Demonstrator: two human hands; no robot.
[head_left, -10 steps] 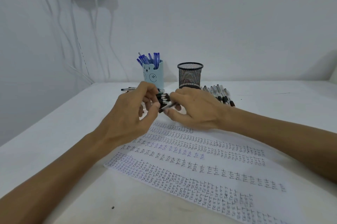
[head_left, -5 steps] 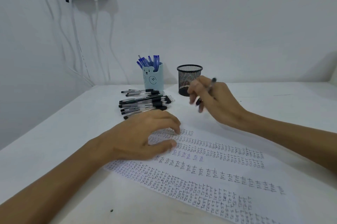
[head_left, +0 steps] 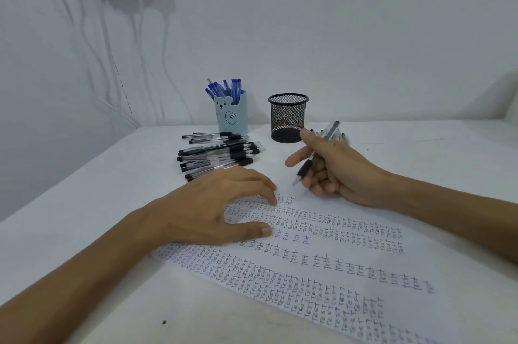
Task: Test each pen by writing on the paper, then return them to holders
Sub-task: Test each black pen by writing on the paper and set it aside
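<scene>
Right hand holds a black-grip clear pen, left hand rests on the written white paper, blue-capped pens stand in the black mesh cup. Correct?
No: the head view shows the blue-capped pens standing in the pale blue bear-faced holder, not the black mesh cup. The rest holds.

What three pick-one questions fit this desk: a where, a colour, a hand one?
1. Where is the pile of black pens? A on the floor; B on the table by the bear cup; C in a drawer.
2. The bear cup's standing pens are: A red; B blue; C green.
3. The right hand: A holds a pen; B lies flat; C waves.
Answers: B, they lie on the table; B, blue tops show; A, it grips the pen.
</scene>
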